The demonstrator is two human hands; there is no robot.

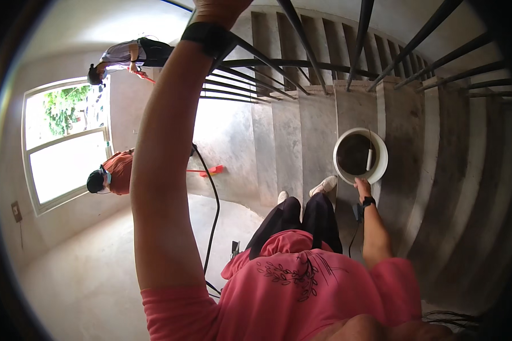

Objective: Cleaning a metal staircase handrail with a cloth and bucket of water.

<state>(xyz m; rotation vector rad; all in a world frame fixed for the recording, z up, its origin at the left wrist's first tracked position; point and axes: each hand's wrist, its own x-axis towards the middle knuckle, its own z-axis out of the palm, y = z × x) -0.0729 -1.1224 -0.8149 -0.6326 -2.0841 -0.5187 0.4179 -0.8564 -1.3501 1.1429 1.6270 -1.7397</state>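
Note:
My left hand (222, 10) is raised at the top edge of the view, close to the black metal stair railing (290, 66). Its fingers are cut off by the frame, so any grip is hidden. Low on the right, my right hand (362, 187) grasps the near rim of a white plastic bucket (382, 160). Inside the bucket a thin wire-like handle and a white cylindrical grip (369, 160) show against the dark interior. The bucket is over the concrete steps (318, 140), beside my feet; whether it rests on one or hangs is unclear.
Stairs climb on both sides of the railing. Two people (123, 53) are by the window (66, 145), one holding a red pole. A red broom-like head (212, 171) lies near the lower steps. A black cable (215, 204) hangs beside my left arm.

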